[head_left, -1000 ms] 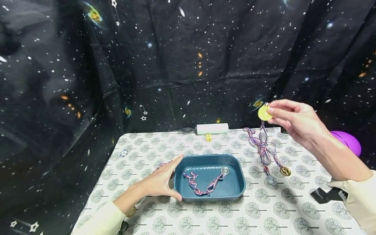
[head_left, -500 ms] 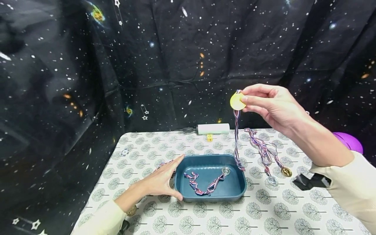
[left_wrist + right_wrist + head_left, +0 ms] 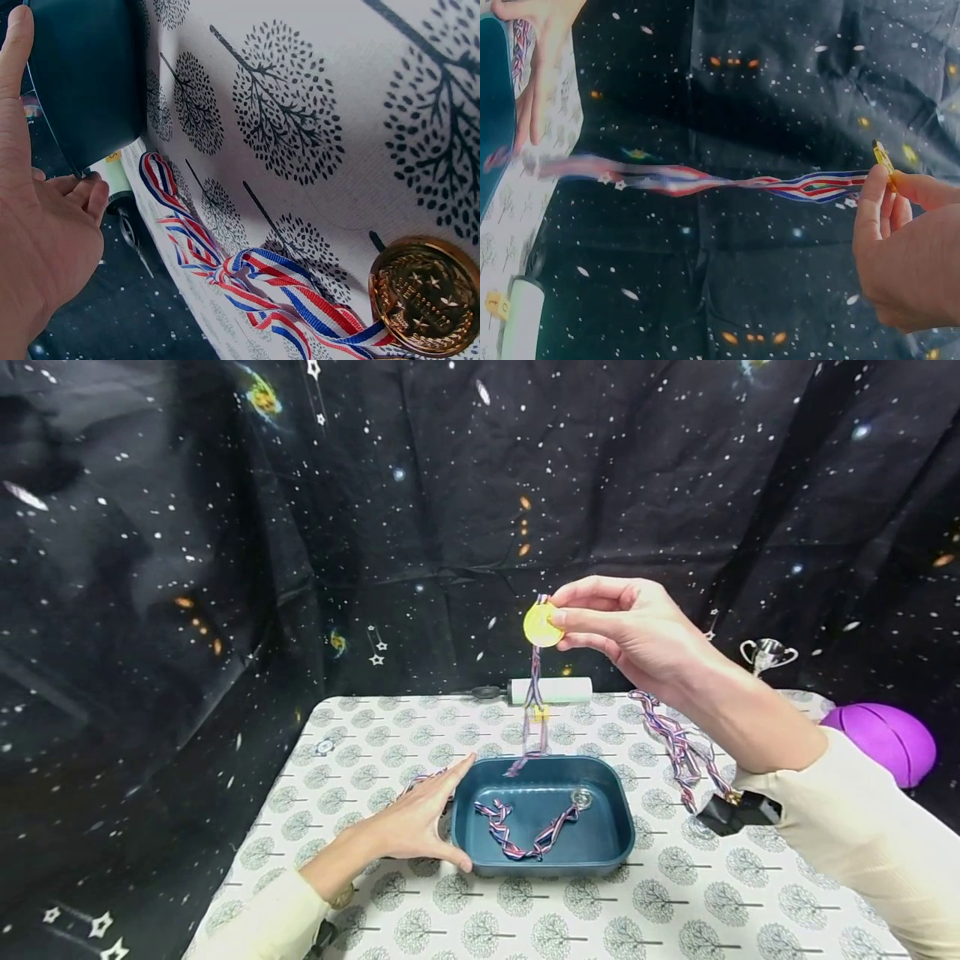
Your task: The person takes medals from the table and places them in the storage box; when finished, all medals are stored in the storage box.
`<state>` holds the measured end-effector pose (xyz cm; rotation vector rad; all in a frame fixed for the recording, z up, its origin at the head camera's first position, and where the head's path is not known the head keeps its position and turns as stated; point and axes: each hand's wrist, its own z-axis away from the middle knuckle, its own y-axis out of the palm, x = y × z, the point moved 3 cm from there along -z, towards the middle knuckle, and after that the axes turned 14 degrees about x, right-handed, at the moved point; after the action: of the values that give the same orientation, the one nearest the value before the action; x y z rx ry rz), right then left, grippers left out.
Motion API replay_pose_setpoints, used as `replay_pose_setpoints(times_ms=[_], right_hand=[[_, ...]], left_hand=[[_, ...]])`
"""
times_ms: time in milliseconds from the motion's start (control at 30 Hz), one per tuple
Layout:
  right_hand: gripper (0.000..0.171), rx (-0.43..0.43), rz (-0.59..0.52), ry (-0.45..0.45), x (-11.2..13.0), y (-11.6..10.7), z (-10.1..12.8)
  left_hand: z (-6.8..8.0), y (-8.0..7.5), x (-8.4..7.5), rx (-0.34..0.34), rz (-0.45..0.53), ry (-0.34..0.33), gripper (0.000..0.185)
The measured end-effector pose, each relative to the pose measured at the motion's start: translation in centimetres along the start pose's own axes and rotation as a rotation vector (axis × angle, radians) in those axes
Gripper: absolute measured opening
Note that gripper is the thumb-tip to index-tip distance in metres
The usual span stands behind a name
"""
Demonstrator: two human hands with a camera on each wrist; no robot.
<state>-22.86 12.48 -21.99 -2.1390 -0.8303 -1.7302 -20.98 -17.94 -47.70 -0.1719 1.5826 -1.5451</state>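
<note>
My right hand (image 3: pixel 637 627) pinches a gold medal (image 3: pixel 542 625) between thumb and fingers, up in front of the dark backdrop. Its red, white and blue ribbon (image 3: pixel 810 186) hangs down, the lower end over the far rim of a dark teal bin (image 3: pixel 622 852). Inside the bin lies another medal (image 3: pixel 581 798) with a striped ribbon (image 3: pixel 517 850). My left hand (image 3: pixel 408 827) rests against the bin's left side, thumb at the near corner and fingers spread to the far one. Beside it, partly hidden in the head view, lies a bronze-gold medal (image 3: pixel 426 297) on a ribbon (image 3: pixel 285 289).
Several tangled medal ribbons (image 3: pixel 670 735) lie at the table's right, partly behind the right forearm. A silver trophy cup (image 3: pixel 768 653) and a purple rounded object (image 3: pixel 885 742) stand farther right. A white cylinder (image 3: pixel 551 690) and a small yellow block (image 3: pixel 541 713) sit at the back edge.
My right hand has carried the gold medal leftward from the right side to over the bin, its ribbon trailing below. The silver trophy has come into view. The left hand stays on the bin.
</note>
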Motion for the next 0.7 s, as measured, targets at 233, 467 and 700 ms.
replay_pose_setpoints(times_ms=[233, 467, 700], right_hand=[[0.015, -0.007, 0.053, 0.092, -2.1, 0.5, -1.0], [0.017, -0.024, 0.072, 0.128, -3.6, 0.9, -1.7], [0.019, -0.003, 0.079, 0.114, -3.7, 1.9, -2.3]], left_hand=[[0.1, 0.0, 0.0, -0.003, 0.014, -0.012, 0.153], [0.1, 0.0, 0.0, -0.011, 0.014, -0.003, 0.154], [0.1, 0.0, 0.0, -0.005, 0.025, -0.012, 0.154]])
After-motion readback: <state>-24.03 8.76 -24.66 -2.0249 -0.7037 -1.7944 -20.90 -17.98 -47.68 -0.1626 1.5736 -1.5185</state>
